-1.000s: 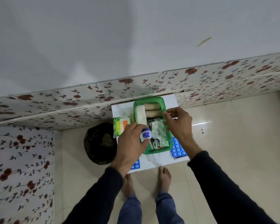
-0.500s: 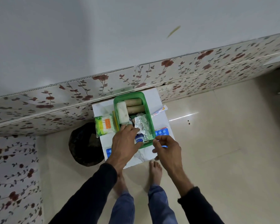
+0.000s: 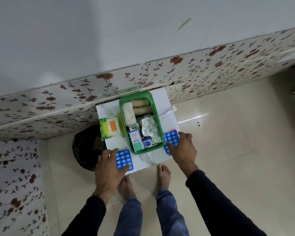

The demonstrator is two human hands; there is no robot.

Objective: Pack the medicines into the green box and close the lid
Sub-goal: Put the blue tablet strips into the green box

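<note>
The green box [image 3: 135,94] stands open on a small white table [image 3: 150,159]. It holds brown bandage rolls [image 3: 140,106], a white gauze roll [image 3: 128,114], a foil strip [image 3: 150,129], a white-green carton [image 3: 135,141] and a small blue jar [image 3: 147,141]. My left hand [image 3: 107,169] grips a blue blister pack [image 3: 123,159] at the table's front left corner, thumb on its near edge. My right hand [image 3: 184,150] is closed on a second blue blister pack [image 3: 171,137] right of the box, thumb across it. Both packs still lie on the table.
A cotton-swab packet [image 3: 109,127] lies left of the box and a white ointment tube [image 3: 168,111] lies to its right. A black bag [image 3: 85,147] sits on the floor left of the table. A floral wall panel [image 3: 143,74] runs behind, and my bare feet stand below the table's front edge.
My left hand has let go of the blue jar, which now sits in the box, and moved down-left onto the left blister pack. My right hand shifted onto the right blister pack.
</note>
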